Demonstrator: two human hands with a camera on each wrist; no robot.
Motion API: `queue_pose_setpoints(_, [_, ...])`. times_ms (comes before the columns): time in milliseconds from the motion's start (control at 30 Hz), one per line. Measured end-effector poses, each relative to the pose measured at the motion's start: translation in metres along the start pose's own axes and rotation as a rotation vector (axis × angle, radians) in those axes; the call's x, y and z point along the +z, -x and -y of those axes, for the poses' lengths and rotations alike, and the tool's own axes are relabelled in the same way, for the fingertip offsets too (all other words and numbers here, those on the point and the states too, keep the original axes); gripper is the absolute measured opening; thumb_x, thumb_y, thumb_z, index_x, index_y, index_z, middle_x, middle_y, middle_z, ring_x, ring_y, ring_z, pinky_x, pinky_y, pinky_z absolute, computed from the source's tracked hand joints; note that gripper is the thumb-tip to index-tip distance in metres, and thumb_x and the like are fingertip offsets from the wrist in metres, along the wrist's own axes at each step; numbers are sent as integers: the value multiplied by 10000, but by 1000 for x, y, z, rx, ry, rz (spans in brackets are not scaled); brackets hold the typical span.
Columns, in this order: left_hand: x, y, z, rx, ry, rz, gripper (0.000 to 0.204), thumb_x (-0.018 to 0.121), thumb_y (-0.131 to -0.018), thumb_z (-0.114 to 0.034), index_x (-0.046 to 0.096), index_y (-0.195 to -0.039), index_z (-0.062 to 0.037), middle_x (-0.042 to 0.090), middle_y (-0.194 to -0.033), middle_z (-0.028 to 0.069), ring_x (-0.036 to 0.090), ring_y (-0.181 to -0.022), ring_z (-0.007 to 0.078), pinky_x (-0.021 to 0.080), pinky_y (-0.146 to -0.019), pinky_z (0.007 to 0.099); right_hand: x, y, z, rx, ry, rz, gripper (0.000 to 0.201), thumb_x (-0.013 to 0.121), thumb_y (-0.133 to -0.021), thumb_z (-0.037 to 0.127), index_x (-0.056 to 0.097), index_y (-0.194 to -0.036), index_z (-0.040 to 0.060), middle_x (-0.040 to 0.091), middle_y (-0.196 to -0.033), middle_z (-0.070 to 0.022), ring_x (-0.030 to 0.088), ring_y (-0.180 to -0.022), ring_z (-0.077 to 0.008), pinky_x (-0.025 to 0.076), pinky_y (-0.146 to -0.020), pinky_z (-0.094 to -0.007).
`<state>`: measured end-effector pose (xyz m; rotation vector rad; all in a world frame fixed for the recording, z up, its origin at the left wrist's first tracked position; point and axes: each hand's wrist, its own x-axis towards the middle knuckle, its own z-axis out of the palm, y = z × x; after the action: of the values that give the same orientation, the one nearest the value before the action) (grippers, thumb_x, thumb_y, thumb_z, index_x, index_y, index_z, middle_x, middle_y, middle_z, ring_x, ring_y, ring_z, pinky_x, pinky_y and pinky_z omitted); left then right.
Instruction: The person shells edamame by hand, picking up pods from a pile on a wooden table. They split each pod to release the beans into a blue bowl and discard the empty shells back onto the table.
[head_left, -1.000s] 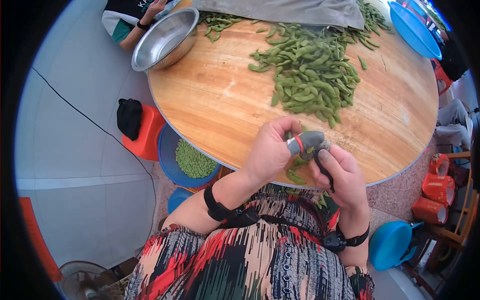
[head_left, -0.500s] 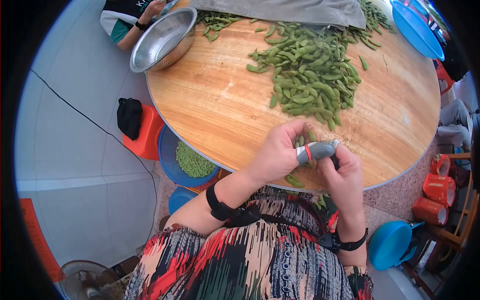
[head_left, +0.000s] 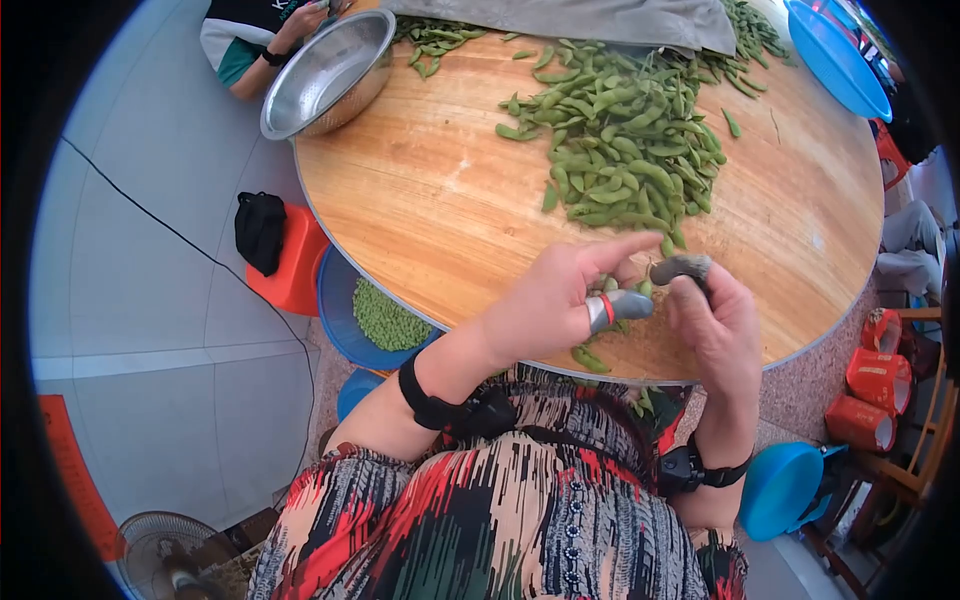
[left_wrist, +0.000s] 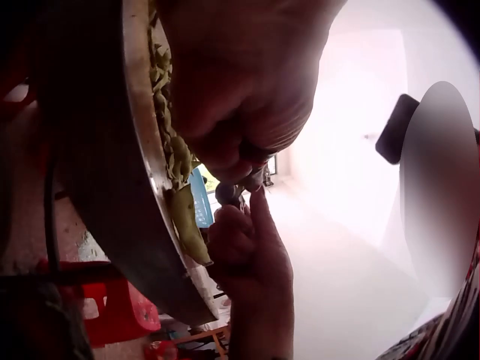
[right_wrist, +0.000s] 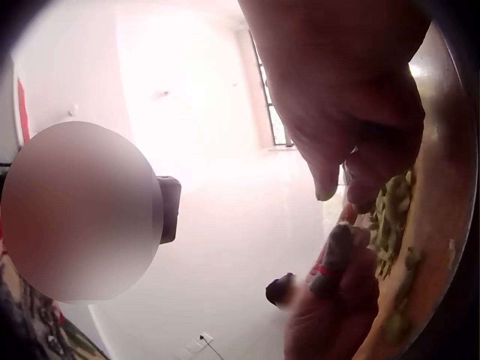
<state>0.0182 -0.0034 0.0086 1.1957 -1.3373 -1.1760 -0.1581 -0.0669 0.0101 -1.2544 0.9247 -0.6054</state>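
Taking the pile of green pods [head_left: 625, 140] as the landmark: toward the person from it lies a broad stretch of bare wooden table [head_left: 430, 215], open for a hand to pass, up to the table's near edge where both hands work. To the pile's left, the same bare wood runs as far as the steel bowl [head_left: 330, 75] at the rim. Beyond the pile a grey cloth [head_left: 560, 20] blocks the far side. To its right, bare wood runs to the rim.
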Motion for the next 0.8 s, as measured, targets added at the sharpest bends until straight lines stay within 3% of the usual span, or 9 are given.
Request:
queue_pose_setpoints(33, [0, 0, -2, 110, -248, -5, 415, 628, -781, -31, 517, -1180, -19, 631, -891, 57, 565, -683, 99, 455, -629, 235, 5, -2, -2, -51, 69, 16, 175, 579, -856, 172, 585, -879, -1, 493, -614, 28, 422, -534, -34, 322, -476, -190])
queue_pose_setpoints(233, [3, 1, -8, 291, -335, -25, 490, 636, -723, 20, 541, -1189, -96, 573, -738, 79, 573, -658, 200, 462, -619, 274, 3, -1, -2, 5, -15, 118, 177, 602, -833, 181, 559, -872, 13, 473, -603, 35, 409, -497, -28, 322, -442, -193])
queue_pose_setpoints(300, [-3, 1, -7, 392, -399, 34, 462, 632, -725, 23, 563, -1165, -101, 569, -736, 74, 570, -658, 195, 461, -610, 277, 1, 1, -5, 174, -521, 254, 137, 567, -852, 150, 537, -900, 25, 451, -587, 44, 371, -434, -9, 290, -373, -159])
queue_pose_setpoints(467, [0, 0, 5, 572, -364, 28, 268, 636, -733, 10, 631, -991, -64, 559, -737, 69, 554, -650, 176, 440, -580, 263, 11, 1, -22, 301, -1010, 310, 109, 527, -872, 128, 520, -904, 23, 440, -567, 36, 333, -376, -3, 251, -318, -127])
queue_pose_setpoints(567, [2, 2, 5, 495, -276, 5, 180, 628, -777, -33, 583, -951, -36, 571, -772, 50, 536, -649, 129, 421, -571, 227, 15, 1, -27, 323, -1231, 328, 96, 514, -875, 115, 517, -886, 20, 439, -560, 28, 330, -368, -6, 249, -313, -125])
queue_pose_setpoints(633, [9, 11, 2, -8, 423, 5, 155, 605, -826, -87, 523, -950, -40, 577, -821, 28, 520, -663, 84, 405, -586, 187, 17, 1, -24, 317, -1283, 305, 94, 507, -875, 112, 513, -875, 18, 431, -556, 27, 323, -364, -5, 242, -310, -124])
queue_pose_setpoints(667, [8, 12, 3, -6, 423, 6, 155, 605, -826, -87, 523, -950, -40, 577, -821, 28, 520, -663, 84, 405, -586, 187, 18, 2, -18, 245, -1131, 285, 106, 509, -871, 117, 521, -836, 19, 437, -558, 26, 331, -370, -11, 254, -320, -138])
queue_pose_setpoints(733, [3, 15, 5, -160, 794, 55, 207, 573, -857, -113, 483, -1029, -43, 567, -855, 14, 493, -678, 47, 400, -597, 169, 13, 7, -12, 174, -977, 264, 127, 510, -867, 123, 529, -797, 19, 443, -560, 24, 338, -376, -16, 266, -329, -153])
queue_pose_setpoints(800, [-5, 22, 7, -175, 760, 34, 184, 568, -857, -110, 501, -1013, -41, 568, -857, 10, 493, -677, 44, 398, -596, 166, -12, 16, -12, -111, -262, 463, 170, 538, -846, 142, 567, -767, -6, 511, -604, -5, 386, -403, -38, 316, -378, -192])
